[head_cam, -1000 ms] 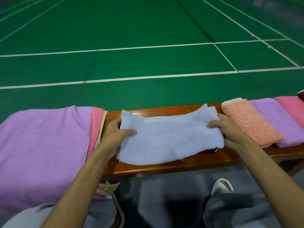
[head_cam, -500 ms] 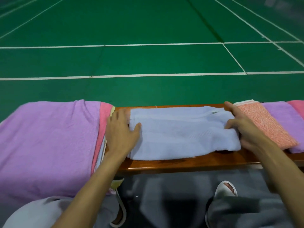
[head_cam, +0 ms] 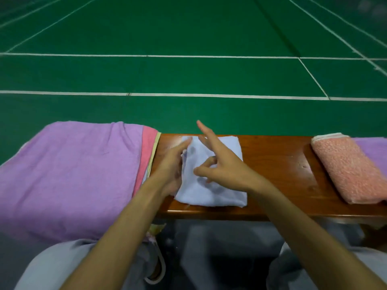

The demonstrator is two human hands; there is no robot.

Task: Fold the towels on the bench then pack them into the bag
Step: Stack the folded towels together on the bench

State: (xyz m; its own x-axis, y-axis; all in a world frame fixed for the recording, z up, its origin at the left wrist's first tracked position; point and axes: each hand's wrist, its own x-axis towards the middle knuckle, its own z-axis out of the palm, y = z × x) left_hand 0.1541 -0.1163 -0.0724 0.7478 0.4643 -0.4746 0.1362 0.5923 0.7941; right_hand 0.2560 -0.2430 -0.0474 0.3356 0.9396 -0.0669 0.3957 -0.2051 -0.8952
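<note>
At far left, over the counter [head_cam: 276,164] end: draped purple towel [head_cam: 69,176], unfolded, with a pink towel [head_cam: 146,155] edge showing beneath; both judged yet to fold. Next, left hand [head_cam: 171,166] flat, fingers straight, touching the left edge of the blue towel [head_cam: 211,193], folded to a small square mid-counter. Above it, right hand [head_cam: 219,164] hovering, fingers loosely spread, pinching nothing. At right, already folded: peach towel [head_cam: 347,168], then folded purple towel [head_cam: 374,149] at the frame edge. No bag clearly visible; packing likely all ahead.
</note>
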